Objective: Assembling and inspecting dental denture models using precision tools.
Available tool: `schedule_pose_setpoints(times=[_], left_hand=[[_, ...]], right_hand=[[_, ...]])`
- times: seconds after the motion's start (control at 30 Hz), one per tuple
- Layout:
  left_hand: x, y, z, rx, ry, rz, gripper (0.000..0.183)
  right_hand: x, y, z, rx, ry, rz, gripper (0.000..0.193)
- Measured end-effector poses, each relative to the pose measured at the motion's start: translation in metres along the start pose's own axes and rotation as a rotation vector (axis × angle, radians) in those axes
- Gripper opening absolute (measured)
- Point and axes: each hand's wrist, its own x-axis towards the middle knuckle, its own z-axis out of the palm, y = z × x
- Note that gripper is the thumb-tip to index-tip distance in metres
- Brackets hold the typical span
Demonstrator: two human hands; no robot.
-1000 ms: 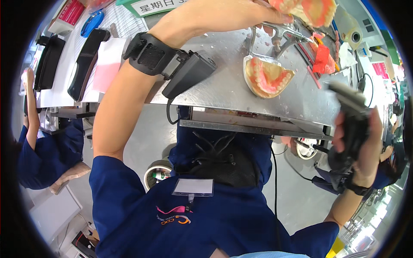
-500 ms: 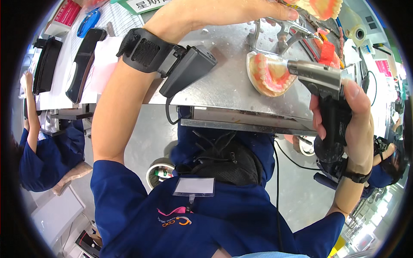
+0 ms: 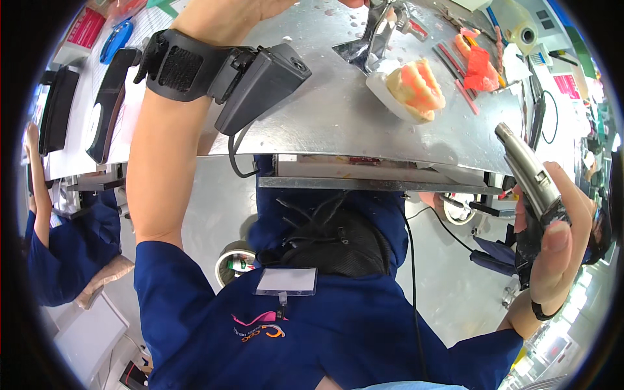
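Note:
My left hand [image 3: 229, 16] reaches to the top edge, where most of its fingers are cut off. A visible fingertip meets the metal dental articulator [image 3: 376, 40], which stands tilted as if gripped there. On the articulator's near end sits a dental model [image 3: 416, 90] with pink wax and cream teeth, on a white base. Away to the right, my right hand [image 3: 558, 227] is wrapped around a handheld blowtorch [image 3: 534, 170] with a black body and metal nozzle. The nozzle points up and left, apart from the model. No flame shows.
Wax sticks [image 3: 458, 65] and a red wax sheet [image 3: 481, 70] lie right of the model. At left are a black long-handled object [image 3: 112, 107] and a blue ring [image 3: 117, 40]. The metal bench's front edge [image 3: 383, 187] crosses my lap. Another person [image 3: 71, 240] sits at left.
My right hand has drawn the blowtorch right and down, away from the model, turning its nozzle upward. My left hand has shifted up and left. The articulator and model are turned and tilted.

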Motion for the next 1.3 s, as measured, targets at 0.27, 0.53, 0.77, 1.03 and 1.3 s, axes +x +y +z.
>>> schedule_pose_setpoints(times=[0.27, 0.53, 0.77, 1.03, 1.3], left_hand=[[0.006, -0.007, 0.007, 0.04, 0.097, -0.038, 0.024], [0.011, 0.015, 0.011, 0.166, 0.123, -0.207, 0.025], [0.003, 0.008, 0.007, 0.106, 0.117, -0.063, 0.025], [0.001, -0.008, 0.013, 0.131, 0.184, 0.177, 0.026], [0.001, -0.009, 0.006, 0.123, 0.11, 0.074, 0.023]], right_hand=[[0.01, -0.018, 0.023, -0.169, -0.227, -0.21, 0.073], [0.023, -0.024, 0.023, -0.18, -0.091, -0.284, 0.068], [0.011, -0.019, 0.025, -0.298, -0.182, -0.256, 0.085], [-0.004, -0.006, 0.025, -0.27, -0.1, -0.328, 0.067], [-0.001, -0.009, 0.022, -0.269, -0.155, -0.246, 0.078]])
